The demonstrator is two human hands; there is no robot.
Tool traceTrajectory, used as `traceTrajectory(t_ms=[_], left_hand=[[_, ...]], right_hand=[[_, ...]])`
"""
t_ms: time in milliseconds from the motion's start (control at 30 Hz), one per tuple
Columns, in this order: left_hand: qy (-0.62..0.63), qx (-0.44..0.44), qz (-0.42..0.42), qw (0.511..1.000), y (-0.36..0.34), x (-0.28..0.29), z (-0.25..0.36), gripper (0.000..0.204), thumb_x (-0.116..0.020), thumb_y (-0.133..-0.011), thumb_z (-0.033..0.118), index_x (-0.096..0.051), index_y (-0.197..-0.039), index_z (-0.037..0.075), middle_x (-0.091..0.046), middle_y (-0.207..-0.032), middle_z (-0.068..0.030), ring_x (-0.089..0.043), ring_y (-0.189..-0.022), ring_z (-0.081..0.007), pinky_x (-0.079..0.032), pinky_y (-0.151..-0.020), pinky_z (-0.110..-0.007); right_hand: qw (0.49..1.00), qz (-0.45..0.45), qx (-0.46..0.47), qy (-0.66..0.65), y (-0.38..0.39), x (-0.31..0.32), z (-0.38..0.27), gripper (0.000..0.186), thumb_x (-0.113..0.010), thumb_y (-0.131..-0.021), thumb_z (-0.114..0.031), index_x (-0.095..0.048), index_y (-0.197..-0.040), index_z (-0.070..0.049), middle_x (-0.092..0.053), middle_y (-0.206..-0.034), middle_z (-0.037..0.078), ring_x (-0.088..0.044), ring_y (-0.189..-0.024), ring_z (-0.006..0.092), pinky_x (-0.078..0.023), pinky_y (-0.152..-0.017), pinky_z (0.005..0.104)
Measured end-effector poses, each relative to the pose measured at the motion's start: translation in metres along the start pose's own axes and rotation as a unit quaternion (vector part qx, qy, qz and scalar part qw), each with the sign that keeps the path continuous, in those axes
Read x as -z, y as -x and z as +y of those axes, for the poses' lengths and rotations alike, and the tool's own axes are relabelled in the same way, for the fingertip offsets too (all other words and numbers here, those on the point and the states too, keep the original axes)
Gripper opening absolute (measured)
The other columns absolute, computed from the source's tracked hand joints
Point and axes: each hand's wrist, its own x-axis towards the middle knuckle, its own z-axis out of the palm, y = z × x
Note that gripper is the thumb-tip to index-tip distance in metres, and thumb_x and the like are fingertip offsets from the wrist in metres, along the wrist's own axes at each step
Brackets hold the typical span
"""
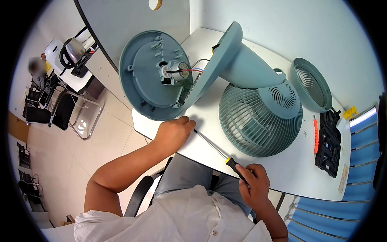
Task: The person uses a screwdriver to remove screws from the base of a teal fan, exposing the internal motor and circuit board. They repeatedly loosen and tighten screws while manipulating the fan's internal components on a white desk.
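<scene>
"Two bare hands are shown; how are the fingers disposed?"

"Those of the right hand (256, 183) grip the black handle of a yellow-collared, steel-shafted screwdriver (234, 164). Those of the left hand (175, 132) are curled near its tip, just below the dish's rim; whether they pinch anything cannot be told."

"Where is the workpiece?"

"At the white tabletop (298, 173): a slatted, rounded grey-green plastic cage (262, 125) below a flared neck of like colour (250, 66). Beside the neck's foot, a round grey-green plastic dish (149, 90) stands tilted, exposing a silver cylindrical motor (183, 70) and coloured wires (195, 69)."

"Which step is in hand?"

"Judging by the parted shell, work at the opened base, the tip unengaged. Further driving would call for a steadied dish and a squarely seated tip, clear of the wires."
</scene>
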Motion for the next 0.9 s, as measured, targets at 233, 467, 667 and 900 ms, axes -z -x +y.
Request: traceTrajectory(t_ms=[233, 467, 667, 900], left_hand=[[-0.013, 0.030, -0.046, 0.998, -0.002, 0.002, 0.006, 0.015, -0.070, -0.079, 0.006, -0.065, -0.093, 0.007, -0.066, -0.087, -0.0099, -0.067, -0.072, -0.0310, -0.055, -0.062, -0.040], [0.020, 0.061, 0.028, 0.998, -0.004, 0.030, 0.026, 0.035, -0.063, -0.076, -0.007, -0.069, -0.108, 0.006, -0.065, -0.086, -0.0100, -0.066, -0.073, -0.0306, -0.054, -0.061, -0.038], [-0.035, 0.068, 0.367, 0.927, 0.000, 0.104, 0.008, 0.037, -0.064, -0.079, -0.001, -0.068, -0.115, 0.004, -0.064, -0.119, -0.0160, -0.058, -0.115, -0.0318, -0.045, -0.098, -0.041], [0.360, 0.288, 0.361, 0.811, -0.019, 0.073, -0.041, 0.075, -0.070, -0.091, 0.025, -0.032, -0.150, -0.003, -0.046, -0.144, -0.0201, -0.051, -0.127, -0.0265, -0.042, -0.106, -0.037]], right_hand=[[0.999, -0.018, -0.036, -0.035, 0.008, 0.016, 0.009, 0.049, -0.066, -0.070, 0.000, -0.073, -0.118, -0.010, -0.059, -0.098, 0.013, -0.059, -0.081, 0.0258, -0.049, -0.068, 0.0354], [0.978, 0.015, -0.028, -0.204, 0.027, 0.038, 0.024, 0.046, -0.063, -0.072, -0.002, -0.071, -0.117, -0.003, -0.061, -0.096, 0.015, -0.059, -0.080, 0.0249, -0.048, -0.070, 0.0327], [0.955, 0.093, -0.017, -0.282, 0.038, 0.039, 0.036, 0.039, -0.064, -0.083, -0.016, -0.067, -0.118, 0.000, -0.062, -0.101, 0.018, -0.059, -0.083, 0.0242, -0.048, -0.071, 0.0333], [0.941, 0.125, -0.015, -0.314, 0.034, 0.032, 0.037, 0.039, -0.063, -0.086, -0.019, -0.065, -0.120, 0.000, -0.060, -0.104, 0.019, -0.058, -0.089, 0.0239, -0.046, -0.076, 0.0329]])
